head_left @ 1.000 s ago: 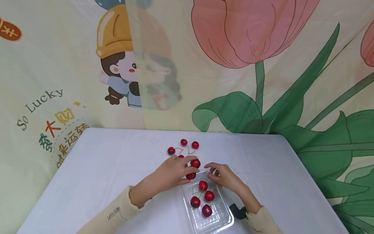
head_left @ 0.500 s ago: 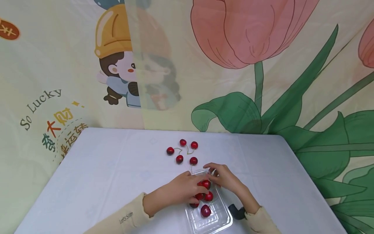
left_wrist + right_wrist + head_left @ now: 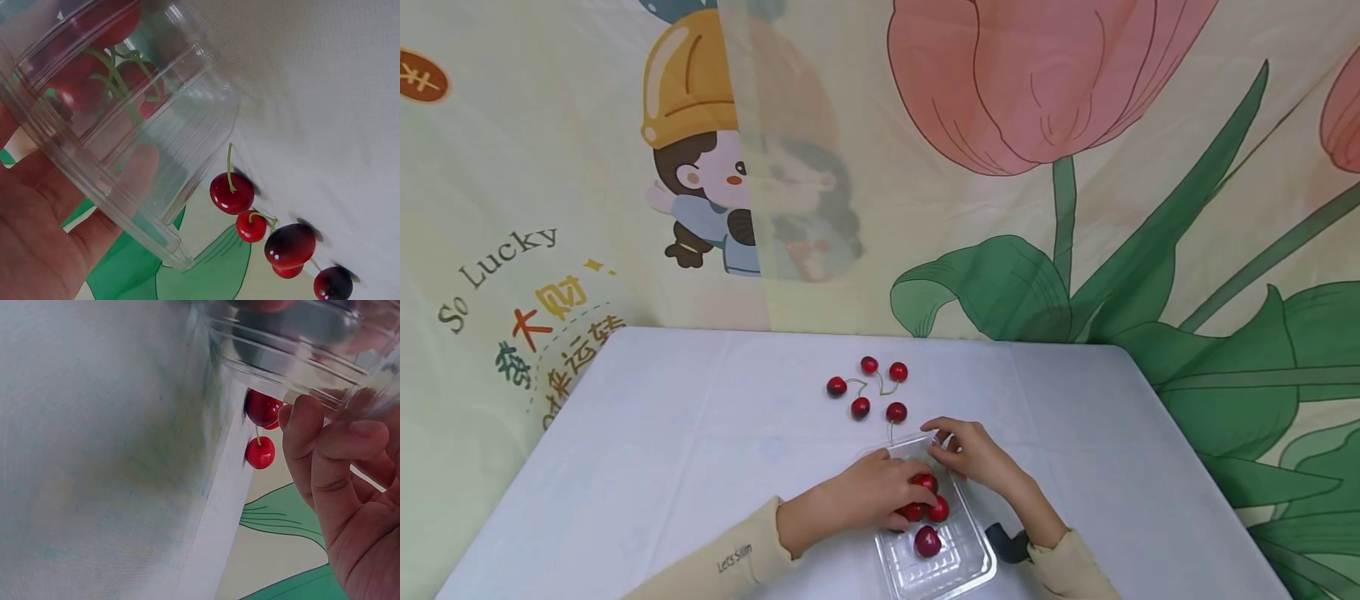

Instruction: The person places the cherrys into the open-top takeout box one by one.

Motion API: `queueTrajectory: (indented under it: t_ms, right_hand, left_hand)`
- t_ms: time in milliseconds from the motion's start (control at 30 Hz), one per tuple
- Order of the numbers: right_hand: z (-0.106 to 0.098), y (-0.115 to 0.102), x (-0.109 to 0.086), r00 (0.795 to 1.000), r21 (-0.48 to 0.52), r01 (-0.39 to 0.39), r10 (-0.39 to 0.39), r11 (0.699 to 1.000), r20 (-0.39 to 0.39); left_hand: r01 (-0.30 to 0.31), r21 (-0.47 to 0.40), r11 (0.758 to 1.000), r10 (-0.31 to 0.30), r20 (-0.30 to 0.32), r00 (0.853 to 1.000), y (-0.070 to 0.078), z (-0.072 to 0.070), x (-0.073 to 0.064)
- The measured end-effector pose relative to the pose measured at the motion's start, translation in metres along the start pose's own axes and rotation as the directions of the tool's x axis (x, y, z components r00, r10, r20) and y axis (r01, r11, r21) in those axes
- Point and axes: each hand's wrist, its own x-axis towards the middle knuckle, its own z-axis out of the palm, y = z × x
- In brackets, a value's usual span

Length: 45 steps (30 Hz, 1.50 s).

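My left hand (image 3: 876, 492) reaches into a clear plastic box (image 3: 962, 571), its thumb and fingers around a dark red cherry (image 3: 912, 512). Other cherries lie against its fingers, and one cherry (image 3: 928, 542) sits apart, nearer me. In the left wrist view, cherries and green stems (image 3: 119, 81) show blurred through the box wall, where the fingertips are partly hidden. At the box's far right corner, my right hand (image 3: 973, 450) grips the rim with curled fingers. The right wrist view has those fingers (image 3: 340, 456) bent right at the ridged plastic edge.
Beyond the box, several loose cherries (image 3: 861, 407) with stems lie on the white-covered table (image 3: 737, 400); the closest cherry (image 3: 897, 412) is just past the box's far edge. A black curved piece (image 3: 1009, 543) is by the right wrist. A printed curtain (image 3: 850, 300) hangs behind the table.
My left hand has carried a cherry from beyond the box's far edge, rightward and toward me, into the box, then settled lower among the others. My right hand stays at the corner.
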Motion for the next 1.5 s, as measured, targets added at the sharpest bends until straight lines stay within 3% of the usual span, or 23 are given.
queueTrajectory:
  t_ms: [733,933,1100,1233,1367,1500]
  right_hand:
    - [0.0,0.0,-0.001,1.0,0.01,0.008,-0.008,1.0,0.007]
    - [0.0,-0.001,-0.002,1.0,0.004,0.005,-0.005,1.0,0.003]
    - [-0.001,-0.001,-0.003,1.0,0.003,0.003,-0.003,1.0,0.005]
    - [-0.001,0.0,-0.004,1.0,0.001,0.009,-0.009,1.0,0.004]
    - [-0.001,0.002,-0.004,1.0,-0.004,0.029,-0.029,1.0,0.003]
    - [-0.001,0.003,-0.004,0.999,-0.007,0.043,-0.043,0.999,-0.001]
  left_hand:
    - [0.02,0.045,0.999,-0.022,0.034,0.999,0.002,-0.001,-0.001]
    - [0.042,0.029,0.999,-0.041,-0.025,0.999,0.0,-0.004,-0.004]
    - [0.05,0.005,0.999,-0.049,-0.121,0.992,-0.006,-0.008,-0.009]
    - [0.067,-0.001,0.998,-0.065,-0.245,0.967,-0.017,-0.014,-0.015]
    - [0.113,-0.046,0.993,-0.122,-0.359,0.925,-0.031,-0.024,-0.024]
    - [0.181,-0.087,0.98,-0.201,-0.433,0.879,-0.046,-0.036,-0.034]
